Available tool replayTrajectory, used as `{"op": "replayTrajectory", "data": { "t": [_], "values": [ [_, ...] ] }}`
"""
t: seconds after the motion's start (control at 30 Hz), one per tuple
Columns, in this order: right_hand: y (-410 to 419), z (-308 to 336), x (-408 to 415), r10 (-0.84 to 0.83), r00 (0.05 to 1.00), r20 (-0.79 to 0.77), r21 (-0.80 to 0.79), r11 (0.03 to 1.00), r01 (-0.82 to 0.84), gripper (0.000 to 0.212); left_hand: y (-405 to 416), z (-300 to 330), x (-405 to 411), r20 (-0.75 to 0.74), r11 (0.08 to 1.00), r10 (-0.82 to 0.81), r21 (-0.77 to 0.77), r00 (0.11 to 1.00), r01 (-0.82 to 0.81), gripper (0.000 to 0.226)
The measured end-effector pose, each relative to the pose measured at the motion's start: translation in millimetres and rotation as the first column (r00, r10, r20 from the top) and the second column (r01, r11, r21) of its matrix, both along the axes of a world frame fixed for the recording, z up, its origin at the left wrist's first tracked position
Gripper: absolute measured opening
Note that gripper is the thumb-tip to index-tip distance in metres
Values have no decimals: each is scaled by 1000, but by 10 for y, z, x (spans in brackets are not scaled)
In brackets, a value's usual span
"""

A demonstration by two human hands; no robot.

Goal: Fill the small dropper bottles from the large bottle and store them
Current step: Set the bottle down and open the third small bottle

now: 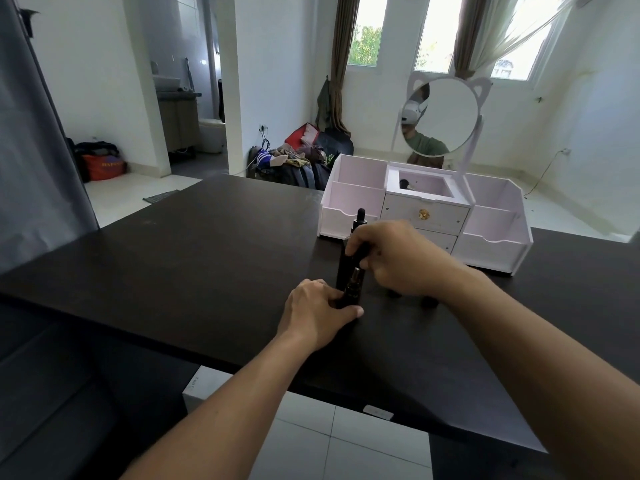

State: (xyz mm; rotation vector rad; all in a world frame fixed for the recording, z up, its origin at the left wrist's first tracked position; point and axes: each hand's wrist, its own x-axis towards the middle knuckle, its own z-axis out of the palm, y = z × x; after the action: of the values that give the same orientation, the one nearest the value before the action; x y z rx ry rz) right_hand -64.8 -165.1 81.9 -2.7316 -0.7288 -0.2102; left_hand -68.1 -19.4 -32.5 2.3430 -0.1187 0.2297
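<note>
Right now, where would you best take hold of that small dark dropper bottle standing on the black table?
Round its lower body, from the left side, as the left hand does. The small dark dropper bottle stands upright with its mouth on top, so a low side grip steadies it and leaves the top clear for the right hand.

On the dark table (207, 258), the left hand (313, 315) grips a small bottle (351, 289); at its one o'clock the right hand (391, 258) holds a dropper (360, 233) above, before the white organizer (429, 216).
</note>
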Motion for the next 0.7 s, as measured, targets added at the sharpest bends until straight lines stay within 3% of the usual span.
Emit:
{"op": "replayTrajectory", "data": {
  "t": [0.2,0.3,0.47,0.7],
  "values": [
    [-252,22,-75,-207,972,114,238,955,176,17,-8,-20,27,12,1000,20,-1,1000,-20,42],
    [-337,-290,-100,-338,938,77,324,898,297,16,-4,-44,30,26,1000,3,-21,1000,-2,37],
    [-285,-792,-109,-445,895,42,346,846,405,14,-14,-41,8,81,999,37,-31,996,-35,32],
    [-225,-970,-70,-448,890,87,336,854,397,19,-5,-40,0,92,999,39,-42,995,-35,33]
  ]
}}
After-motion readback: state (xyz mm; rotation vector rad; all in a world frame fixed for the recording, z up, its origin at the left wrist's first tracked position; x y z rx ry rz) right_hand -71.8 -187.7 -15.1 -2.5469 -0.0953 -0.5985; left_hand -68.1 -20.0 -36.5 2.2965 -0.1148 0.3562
